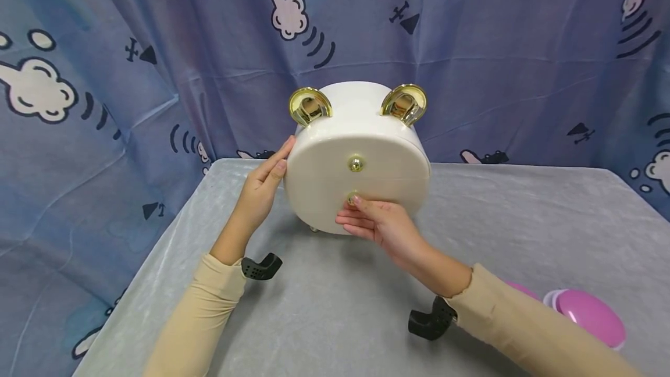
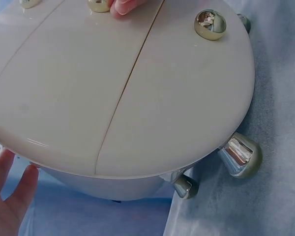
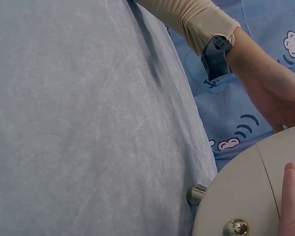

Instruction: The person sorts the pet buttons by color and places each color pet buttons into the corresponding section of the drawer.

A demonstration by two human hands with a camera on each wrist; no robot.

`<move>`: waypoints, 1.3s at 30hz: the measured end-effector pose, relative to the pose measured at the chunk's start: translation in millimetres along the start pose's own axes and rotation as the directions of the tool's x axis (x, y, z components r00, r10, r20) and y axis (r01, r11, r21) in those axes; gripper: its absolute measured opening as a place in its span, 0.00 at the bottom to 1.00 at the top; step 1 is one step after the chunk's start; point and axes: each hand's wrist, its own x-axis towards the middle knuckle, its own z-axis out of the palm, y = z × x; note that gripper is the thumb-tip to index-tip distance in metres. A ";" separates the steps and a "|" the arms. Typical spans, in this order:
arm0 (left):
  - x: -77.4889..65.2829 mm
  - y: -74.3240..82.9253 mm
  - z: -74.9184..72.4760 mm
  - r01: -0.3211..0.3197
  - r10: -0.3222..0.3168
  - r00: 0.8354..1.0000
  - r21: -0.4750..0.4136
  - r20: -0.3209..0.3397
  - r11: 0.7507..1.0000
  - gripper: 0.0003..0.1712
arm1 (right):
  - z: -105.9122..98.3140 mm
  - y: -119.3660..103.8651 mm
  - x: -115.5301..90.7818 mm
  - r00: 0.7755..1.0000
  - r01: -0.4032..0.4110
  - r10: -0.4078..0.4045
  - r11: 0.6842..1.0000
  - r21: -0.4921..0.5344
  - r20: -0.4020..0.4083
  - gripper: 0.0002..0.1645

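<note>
A glossy white rounded drawer box (image 1: pixel 319 182) stands on the table, with two gold bell-shaped pieces (image 1: pixel 404 105) on top. Gold knobs run down its front. My right hand (image 1: pixel 389 228) pinches the middle knob (image 1: pixel 352 198) between thumb and forefinger, its other fingers extended below. Above it sits the upper knob (image 1: pixel 356 164); the lower knob (image 2: pixel 210 24) shows in the left wrist view. My left hand (image 1: pixel 257 188) rests straight fingers along the box's left side. Thin seams divide the front, and gold feet (image 2: pixel 242 156) hold up the base.
Grey cloth covers the table (image 1: pixel 523 220). At the right, a shiny pink oval object (image 1: pixel 591 316) with a white rim lies partly behind my right sleeve. Behind the table hangs a blue patterned curtain (image 1: pixel 471 74). Black camera mounts (image 1: pixel 430 320) stick out from both wrists.
</note>
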 end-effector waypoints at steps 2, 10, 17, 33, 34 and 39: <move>0.0 0.9 -0.2 0.001 -0.001 1.000 0.001 -0.002 1.000 0.24 | -0.1 -0.4 0.4 1.000 0.004 -0.004 1.000 -0.004 0.003 0.25; -1.8 2.1 -1.2 0.009 -0.009 1.000 0.005 -0.005 1.000 0.24 | -1.9 -1.3 3.1 1.000 0.008 -0.008 1.000 -0.018 0.017 0.26; -3.2 0.0 -0.8 0.018 -0.018 1.000 -0.006 -0.003 1.000 0.24 | -2.9 4.1 -0.1 1.000 0.013 -0.017 0.989 -0.148 -0.026 0.24; -0.6 0.7 -0.3 0.008 -0.008 1.000 -0.007 -0.005 1.000 0.24 | -9.4 27.4 -22.2 0.973 -0.215 0.224 0.967 -0.133 0.055 0.31; -0.6 0.5 -0.2 0.007 -0.008 1.000 -0.008 -0.004 1.000 0.24 | -9.9 29.0 -20.9 0.972 -0.223 0.230 0.968 -0.118 0.051 0.31; -0.2 -0.3 0.1 0.012 -0.012 1.000 -0.007 0.001 1.000 0.25 | -12.7 36.0 -13.7 0.964 -0.265 0.265 0.964 0.004 0.020 0.28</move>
